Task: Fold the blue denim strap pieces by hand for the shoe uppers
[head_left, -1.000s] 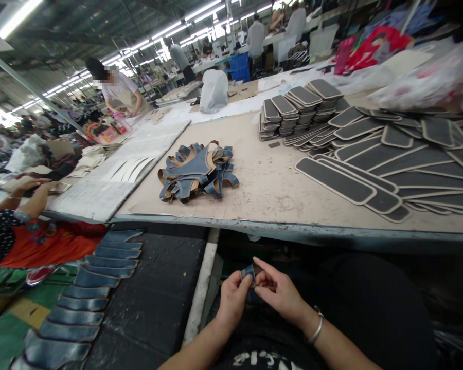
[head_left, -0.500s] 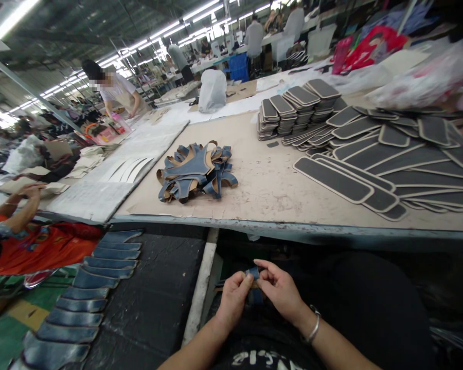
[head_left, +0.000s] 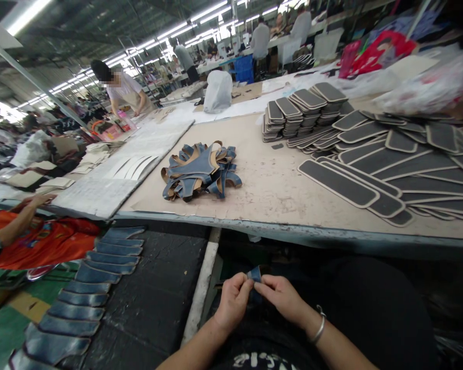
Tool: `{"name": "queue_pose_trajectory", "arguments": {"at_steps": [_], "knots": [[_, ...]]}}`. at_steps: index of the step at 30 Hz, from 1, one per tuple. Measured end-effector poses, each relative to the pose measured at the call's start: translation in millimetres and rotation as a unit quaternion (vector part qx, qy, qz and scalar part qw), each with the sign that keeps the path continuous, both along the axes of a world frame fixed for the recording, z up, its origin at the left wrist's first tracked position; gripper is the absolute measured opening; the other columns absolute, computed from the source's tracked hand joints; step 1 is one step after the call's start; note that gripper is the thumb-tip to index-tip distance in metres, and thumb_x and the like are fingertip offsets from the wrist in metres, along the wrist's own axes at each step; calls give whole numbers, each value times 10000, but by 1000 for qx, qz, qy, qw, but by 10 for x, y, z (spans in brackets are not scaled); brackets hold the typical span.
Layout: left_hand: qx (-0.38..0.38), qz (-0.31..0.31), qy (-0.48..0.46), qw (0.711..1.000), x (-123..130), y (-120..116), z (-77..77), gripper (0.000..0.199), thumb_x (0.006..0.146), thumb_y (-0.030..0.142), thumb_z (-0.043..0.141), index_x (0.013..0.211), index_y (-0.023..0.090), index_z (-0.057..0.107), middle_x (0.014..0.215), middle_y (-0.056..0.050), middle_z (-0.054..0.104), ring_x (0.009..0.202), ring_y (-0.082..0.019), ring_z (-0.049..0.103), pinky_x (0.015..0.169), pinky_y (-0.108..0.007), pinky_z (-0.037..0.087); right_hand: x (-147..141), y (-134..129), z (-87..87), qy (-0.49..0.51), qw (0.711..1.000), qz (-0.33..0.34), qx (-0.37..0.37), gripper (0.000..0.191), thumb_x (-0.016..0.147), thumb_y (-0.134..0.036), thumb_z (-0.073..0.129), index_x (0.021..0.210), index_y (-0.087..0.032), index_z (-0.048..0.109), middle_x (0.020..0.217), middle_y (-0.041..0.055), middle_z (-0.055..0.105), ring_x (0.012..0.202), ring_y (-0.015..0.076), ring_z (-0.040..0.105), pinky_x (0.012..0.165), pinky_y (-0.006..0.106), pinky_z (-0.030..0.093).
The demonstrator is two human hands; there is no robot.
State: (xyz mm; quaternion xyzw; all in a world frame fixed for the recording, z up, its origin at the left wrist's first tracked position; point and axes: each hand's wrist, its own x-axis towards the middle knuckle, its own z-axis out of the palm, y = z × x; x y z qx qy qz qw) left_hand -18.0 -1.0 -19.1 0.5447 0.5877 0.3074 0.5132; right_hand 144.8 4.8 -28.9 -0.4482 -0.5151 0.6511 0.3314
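Observation:
Between my two hands is a small blue leather piece [head_left: 254, 274], its upper end standing out above the fingertips and the rest mostly hidden. My left hand [head_left: 233, 300] pinches it from the left, thumb on top. From the right, my right hand [head_left: 283, 295] grips the same piece, fingers curled and thumb close to the other thumb. Both hands are over my lap, below the table's front edge. On the table beyond lies a heap of cut blue leather pieces [head_left: 195, 167] with tan undersides.
Grey pads with pale edging [head_left: 339, 182] are piled on the table's right side. To the left, overlapping blue leather strips [head_left: 75, 308] lie on a black surface [head_left: 146, 288]. A co-worker's arm [head_left: 19, 223] reaches in at far left. A white plastic bag [head_left: 218, 92] stands farther back.
My right hand's raised index finger has curled down onto the leather piece, and both thumbs are closer together. The camera view has shifted slightly; the table items stay put.

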Motion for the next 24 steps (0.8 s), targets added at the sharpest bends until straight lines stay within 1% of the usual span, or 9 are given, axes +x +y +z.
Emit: {"name": "queue_pose_trajectory", "arguments": {"at_steps": [2,4,7,9,11,15,19,21,24], "knots": [[-43,7,-55,998,11,-23,-12,369,811,432,509,586,176,366,593,49,296,581,-86,282,546,-225,251,-10,-1,43,3,999,1,39,363,822,-421,543,558,-185,462,562,-54,358,540,113,336,501,247,267],[-101,20,-149,983,29,-45,-25,365,792,448,529,608,180,363,591,55,294,558,-78,261,524,-220,234,-18,-2,82,8,998,-3,68,363,826,-388,540,539,-187,443,568,-50,350,552,118,329,511,250,271],[-139,38,-241,960,48,-59,-8,370,767,459,559,623,184,358,586,63,295,540,-69,242,513,-214,220,-31,-14,113,31,998,-11,61,371,818,-403,557,539,-183,448,571,-48,348,557,118,326,518,251,275],[-132,38,-233,963,45,-47,36,385,749,479,575,615,181,371,582,63,303,541,-70,250,516,-213,225,-36,-25,113,60,998,-7,14,376,816,-453,556,572,-177,482,567,-48,369,545,115,334,514,247,279],[-103,30,-182,977,32,-24,89,402,739,498,576,597,177,382,582,58,316,553,-76,270,525,-215,238,-32,-29,101,92,995,16,-25,404,817,-522,536,628,-165,530,568,-40,416,536,116,358,511,245,290],[-41,-8,-83,996,10,-1,143,434,754,502,555,548,172,361,574,51,292,569,-82,266,530,-222,233,-3,-21,88,114,991,63,-39,450,810,-564,538,745,-127,626,579,-28,451,527,106,351,497,236,264],[-89,-24,-132,987,21,-60,149,443,741,534,556,563,176,365,570,53,279,548,-78,259,506,-217,233,19,-56,199,118,992,38,-16,321,801,-437,612,729,-128,663,620,-20,472,577,113,367,539,244,291],[-108,-35,-164,980,26,-78,156,414,732,540,563,597,167,443,575,38,342,551,-87,307,509,-220,269,15,-76,261,138,990,28,13,313,786,-433,622,718,-133,677,628,-17,477,594,119,382,561,248,318],[-94,-54,-207,972,47,-42,182,396,677,567,596,700,171,596,632,-18,501,597,-139,433,561,-263,369,16,-60,279,185,983,4,0,329,743,-454,655,711,-128,677,621,-16,477,577,113,399,555,238,339]]}}
